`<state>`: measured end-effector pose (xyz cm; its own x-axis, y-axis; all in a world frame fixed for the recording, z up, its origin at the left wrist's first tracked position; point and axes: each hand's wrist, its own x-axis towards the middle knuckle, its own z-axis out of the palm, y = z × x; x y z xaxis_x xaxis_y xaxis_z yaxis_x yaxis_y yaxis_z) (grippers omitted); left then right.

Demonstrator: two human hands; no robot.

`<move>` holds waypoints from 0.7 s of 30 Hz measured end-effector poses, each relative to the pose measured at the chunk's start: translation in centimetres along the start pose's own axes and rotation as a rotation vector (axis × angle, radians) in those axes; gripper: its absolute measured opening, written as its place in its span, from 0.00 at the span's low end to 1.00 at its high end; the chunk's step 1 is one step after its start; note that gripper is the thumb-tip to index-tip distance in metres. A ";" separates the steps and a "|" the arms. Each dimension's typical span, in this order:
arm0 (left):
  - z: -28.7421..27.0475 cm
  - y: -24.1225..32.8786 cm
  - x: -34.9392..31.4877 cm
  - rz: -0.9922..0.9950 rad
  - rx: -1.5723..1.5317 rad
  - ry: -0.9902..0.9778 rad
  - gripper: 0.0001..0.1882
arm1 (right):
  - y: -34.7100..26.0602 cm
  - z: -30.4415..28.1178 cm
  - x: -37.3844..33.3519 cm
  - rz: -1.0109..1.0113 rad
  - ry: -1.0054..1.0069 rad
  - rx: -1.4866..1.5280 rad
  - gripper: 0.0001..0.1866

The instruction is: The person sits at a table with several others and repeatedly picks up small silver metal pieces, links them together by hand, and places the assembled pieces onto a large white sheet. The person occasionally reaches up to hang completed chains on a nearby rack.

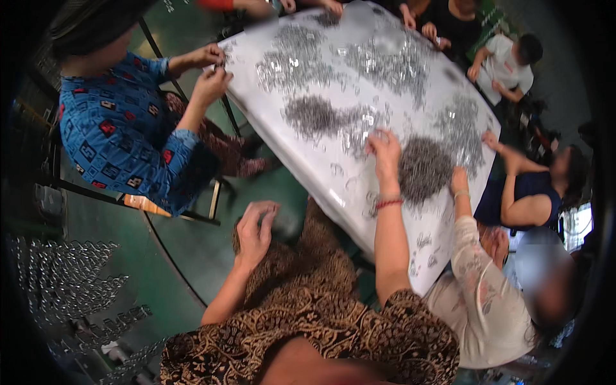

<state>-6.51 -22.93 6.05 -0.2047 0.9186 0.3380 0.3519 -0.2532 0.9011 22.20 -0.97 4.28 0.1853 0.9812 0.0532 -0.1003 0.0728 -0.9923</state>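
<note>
My left hand [255, 232] is off the table, in front of my body above my lap. Its thumb and fingertips come together in a pinch, and whatever they hold is too small and blurred to make out. Over the white table [314, 183] my right hand [385, 151] reaches out, a red band on its wrist. The fingers are bent down beside a loose scatter of small shiny metal pieces [355, 138]; what lies between their tips is unclear. Just right of this hand sits a dense dark-grey heap of small metal pieces [425, 170]. Another dark heap [310, 115] lies farther off to the left.
A person in a blue patterned shirt [122, 128] works at the left table edge. Another in a pale floral top [478, 282] reaches in close at my right. More people sit around the far edges. Metal chains [67, 273] hang at the lower left.
</note>
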 end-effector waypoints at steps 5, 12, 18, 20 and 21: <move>-0.9 1.4 2.0 0.112 0.053 0.044 0.06 | 1.1 0.2 -0.7 0.201 -0.029 0.057 0.09; -1.3 0.9 3.9 0.163 0.080 0.002 0.06 | 3.5 -0.5 -1.9 0.381 -0.001 0.460 0.07; 0.7 1.4 4.0 0.185 0.028 -0.026 0.08 | 2.4 1.1 -2.5 0.313 0.023 0.382 0.09; 1.0 1.9 4.1 0.193 0.043 -0.050 0.08 | 1.6 2.2 -3.6 0.270 -0.005 0.311 0.11; 1.1 2.0 4.2 0.216 0.032 -0.054 0.07 | 1.3 2.9 -4.3 0.262 -0.018 0.244 0.12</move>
<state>-5.70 -19.26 9.00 -0.0727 0.8593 0.5062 0.4113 -0.4366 0.8001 18.39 -4.57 3.08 0.1055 0.9750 -0.1954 -0.3733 -0.1433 -0.9166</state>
